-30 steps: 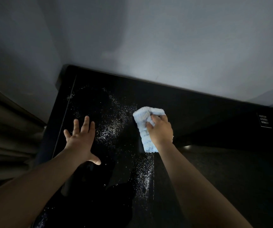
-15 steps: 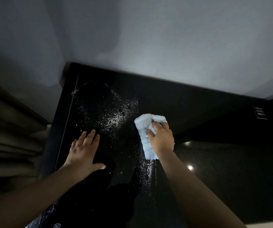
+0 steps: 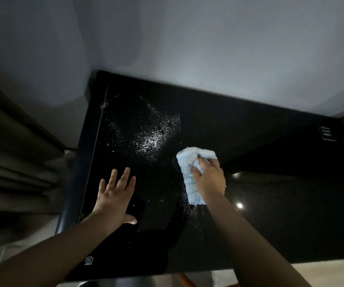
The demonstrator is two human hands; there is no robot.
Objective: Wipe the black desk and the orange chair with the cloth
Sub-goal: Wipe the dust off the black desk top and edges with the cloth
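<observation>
1. glossy black desk [image 3: 270,214], small white logo mark [image 3: 89,260] by its near left corner
2. left hand [image 3: 115,195] lying flat, fingers spread, near the left edge
3. right hand [image 3: 209,179] clutching a fluffy pale blue cloth [image 3: 189,162] mid-desk
4. white powdery specks [image 3: 148,139] toward the far left corner
5. plain grey wall [image 3: 208,48] behind, curtain folds [image 3: 11,152] on the left
</observation>
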